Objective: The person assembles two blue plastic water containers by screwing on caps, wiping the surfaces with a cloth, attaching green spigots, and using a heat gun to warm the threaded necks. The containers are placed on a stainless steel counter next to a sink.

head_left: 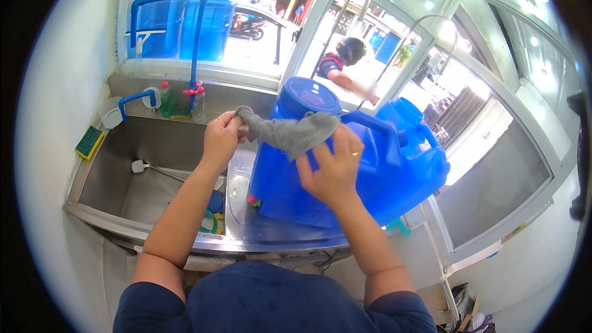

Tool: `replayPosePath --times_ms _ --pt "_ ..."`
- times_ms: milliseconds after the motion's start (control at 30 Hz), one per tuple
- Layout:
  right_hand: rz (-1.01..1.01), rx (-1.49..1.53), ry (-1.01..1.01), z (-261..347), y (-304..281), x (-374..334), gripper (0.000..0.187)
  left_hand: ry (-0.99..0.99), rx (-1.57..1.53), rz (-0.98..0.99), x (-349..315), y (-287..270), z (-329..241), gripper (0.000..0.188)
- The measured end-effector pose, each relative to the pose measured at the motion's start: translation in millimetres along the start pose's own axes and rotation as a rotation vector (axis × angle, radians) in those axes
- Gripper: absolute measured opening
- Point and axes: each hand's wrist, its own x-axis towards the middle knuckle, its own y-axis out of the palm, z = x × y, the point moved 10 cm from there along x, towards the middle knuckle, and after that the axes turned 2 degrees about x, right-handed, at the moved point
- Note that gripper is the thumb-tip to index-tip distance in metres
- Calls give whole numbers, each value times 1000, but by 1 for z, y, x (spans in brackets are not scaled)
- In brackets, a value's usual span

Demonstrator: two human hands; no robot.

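Observation:
A grey cloth is stretched between my two hands, above the metal counter. My left hand pinches its narrow, twisted end. At the wider end, the fingers of my right hand are curled at the cloth's lower edge, a ring on one of them. Just behind the cloth stands a blue water jug with a round blue lid; the cloth and my right hand cover part of it. A second blue jug with a handle and a spout cap is beside it on the right.
On the left is a steel sink with a long-handled brush in it. A blue pipe tap, a sponge and a green bottle are around its rim. Large blue bottles stand by the window. Outside is a helmeted person.

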Motion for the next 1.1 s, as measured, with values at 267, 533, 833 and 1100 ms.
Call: replayPosePath --times_ms 267,533,833,1100 --pt "38 -72 256 -39 -1 93 25 130 -589 -132 57 29 -84 26" --pt "-317 239 332 -71 -55 123 18 945 -1 355 -74 26 -165 33" --pt "318 426 14 32 -3 146 25 163 -367 350 -93 50 -109 38" --pt "819 706 -305 115 16 73 23 160 -487 215 -45 -7 -2 46"
